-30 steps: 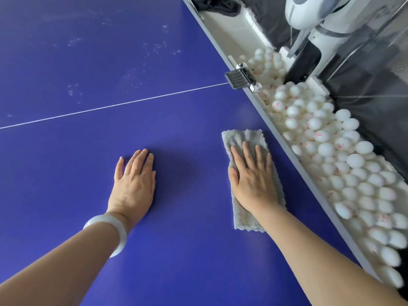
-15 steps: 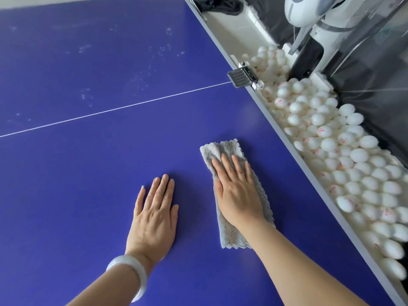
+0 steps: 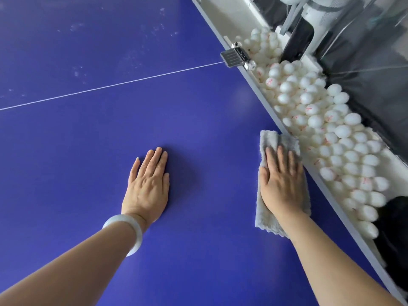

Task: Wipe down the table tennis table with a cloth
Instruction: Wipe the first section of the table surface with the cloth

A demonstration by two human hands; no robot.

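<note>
- A white bracelet (image 3: 132,234) is on the left wrist, on the near side of the white line (image 3: 110,86).
- The left hand (image 3: 146,186) lies flat on the blue table (image 3: 88,140), on the near side of the white line. Its fingers are straight and close together, and it holds nothing.
- The right hand (image 3: 282,184) lies flat on the grey cloth (image 3: 266,217). Its fingers are straight and press down on it; they are not curled round it.
- The cloth is folded long and lies on the table, on the near side of the white line and off to the right of its right end. Its far corner touches the table's grey edge.
- Lots of white balls (image 3: 331,138) lie in a white tray (image 3: 220,16) past the right end of the white line, off the table.
- A shiny metal clip (image 3: 235,57) sits right at the right end of the white line.
- Pale smudges (image 3: 77,71) show on the table on the far side of the white line.
</note>
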